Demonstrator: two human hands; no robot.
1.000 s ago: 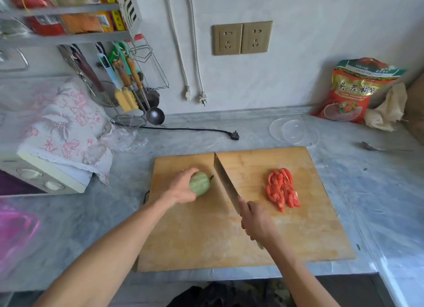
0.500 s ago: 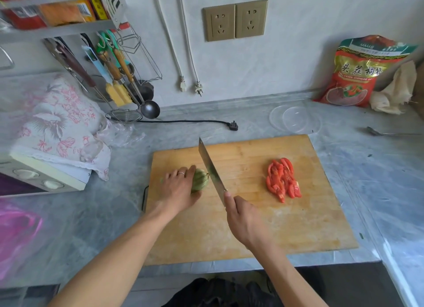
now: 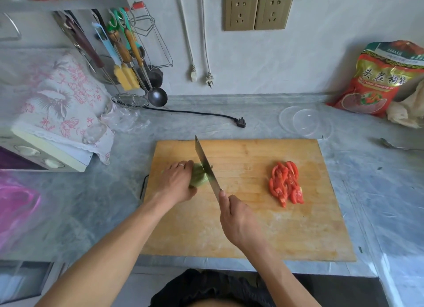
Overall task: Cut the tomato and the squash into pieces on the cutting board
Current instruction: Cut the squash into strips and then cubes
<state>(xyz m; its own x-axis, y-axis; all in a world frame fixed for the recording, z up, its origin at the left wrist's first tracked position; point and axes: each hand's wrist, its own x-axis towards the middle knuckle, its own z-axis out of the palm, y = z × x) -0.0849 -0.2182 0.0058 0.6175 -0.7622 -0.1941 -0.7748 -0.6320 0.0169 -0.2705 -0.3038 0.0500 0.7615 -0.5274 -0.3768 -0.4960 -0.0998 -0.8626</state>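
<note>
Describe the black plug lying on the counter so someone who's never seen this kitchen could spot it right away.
Start at the wooden cutting board on the grey counter. Just behind its far edge lies the black plug, ending a black cord that runs left toward the hanging ladle. Unlike the two white plugs dangling on the wall, it is black and lies flat.

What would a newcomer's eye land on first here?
Probably the cleaver, its blade against the green squash that the left hand steadies at the cutting board's left side, right hand on its handle. Next, the red tomato slices piled toward the board's right.
</note>
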